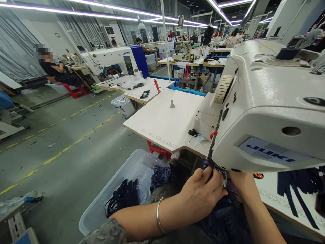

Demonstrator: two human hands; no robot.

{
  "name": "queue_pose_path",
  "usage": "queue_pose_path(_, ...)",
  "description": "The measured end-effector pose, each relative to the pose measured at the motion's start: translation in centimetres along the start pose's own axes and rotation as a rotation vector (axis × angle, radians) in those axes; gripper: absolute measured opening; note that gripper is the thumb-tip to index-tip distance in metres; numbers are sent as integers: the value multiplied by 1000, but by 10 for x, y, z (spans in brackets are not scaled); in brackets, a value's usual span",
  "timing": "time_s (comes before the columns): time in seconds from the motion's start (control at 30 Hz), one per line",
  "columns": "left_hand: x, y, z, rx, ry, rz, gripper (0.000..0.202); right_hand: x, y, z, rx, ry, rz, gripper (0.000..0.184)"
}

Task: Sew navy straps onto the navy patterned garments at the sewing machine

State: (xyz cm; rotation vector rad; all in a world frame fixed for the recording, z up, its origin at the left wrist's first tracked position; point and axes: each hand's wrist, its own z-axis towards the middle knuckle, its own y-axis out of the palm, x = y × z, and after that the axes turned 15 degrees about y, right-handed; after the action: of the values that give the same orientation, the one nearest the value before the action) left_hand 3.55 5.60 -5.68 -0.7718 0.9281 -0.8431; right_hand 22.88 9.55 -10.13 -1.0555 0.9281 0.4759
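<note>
White worktable (152, 118) before me bears a JUKI sewing machine (269, 84); navy strips (291, 186) lie at its right end. Green floor (76, 166): yellow-striped, scattered with small scraps (51, 145).

The brand name "JUKI" is legible in dark blue capitals on the slanted badge (274, 151) of the near sewing machine (276, 84). The same brand, "JUKI", stands in blue on the white body of the farther sewing machine (109, 57), near its top edge. A ruler scale (159, 138) is printed along the near tabletop's (152, 118) front edge; its figures are too small to read.
</note>
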Motion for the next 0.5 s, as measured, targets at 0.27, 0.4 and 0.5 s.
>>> queue_pose_path(0.27, 0, -4, -2, -11, -33, -1, 37, 14, 4, -4, -65, -20, 5, 35)
queue_pose_path(0.4, -2, -4, -5, -10, -44, 3, 36, 18, 4, -1, -78, -43, -15, 35)
queue_pose_path(0.5, -3, -3, -6, 4, -52, -31, 40, 19, 4, -1, -95, -52, -38, 34)
